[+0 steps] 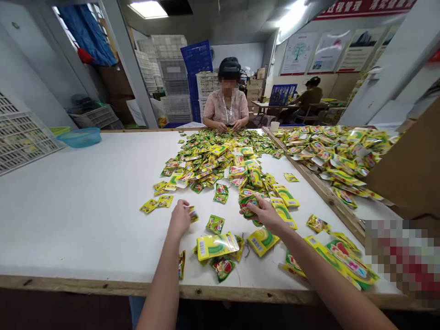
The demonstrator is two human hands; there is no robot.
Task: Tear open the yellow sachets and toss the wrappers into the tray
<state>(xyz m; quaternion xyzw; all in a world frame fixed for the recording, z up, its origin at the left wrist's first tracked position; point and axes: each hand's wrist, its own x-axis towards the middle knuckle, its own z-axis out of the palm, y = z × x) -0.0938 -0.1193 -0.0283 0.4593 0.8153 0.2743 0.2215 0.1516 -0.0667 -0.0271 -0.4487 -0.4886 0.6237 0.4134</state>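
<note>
Here, left hand [180, 217] tight on yellow packet [194, 214], right hand [266, 212] firm around green packet [248, 207].

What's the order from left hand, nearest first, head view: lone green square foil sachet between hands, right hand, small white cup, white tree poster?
From left hand:
1. Green foil sachet: just to its right.
2. Right hand: farther right, past that sachet.
3. White cup: near the white table's far edge, right of centre.
4. Tree poster: beyond the table, upper right.
</note>
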